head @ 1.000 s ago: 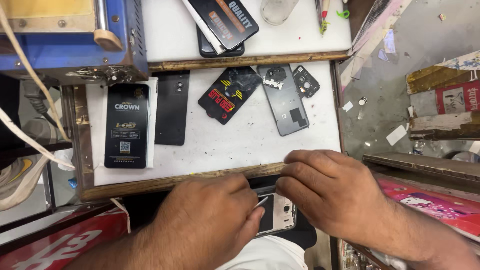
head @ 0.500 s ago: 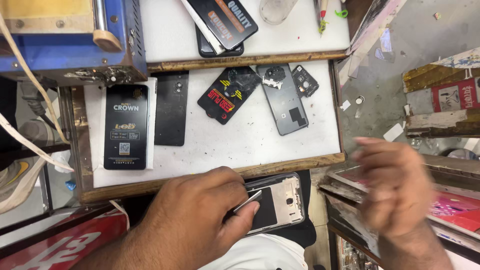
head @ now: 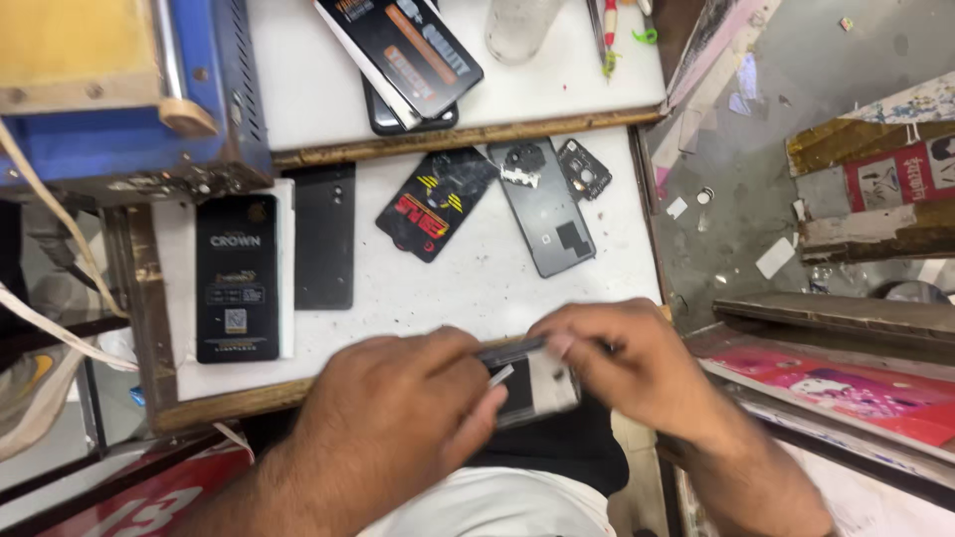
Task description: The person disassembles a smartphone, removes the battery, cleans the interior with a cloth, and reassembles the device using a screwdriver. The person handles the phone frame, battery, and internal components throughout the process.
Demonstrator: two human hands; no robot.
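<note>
The right hand [head: 637,373] has come back from the side onto the opened phone [head: 527,383]; the left hand [head: 398,418] grips it from below, so both hands steady it over the counter [head: 477,288] edge.

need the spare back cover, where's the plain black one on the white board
In the head view the plain black back cover lies flat on the left part of the white board, right beside the black box and left of the red and yellow cracked panel.
</note>
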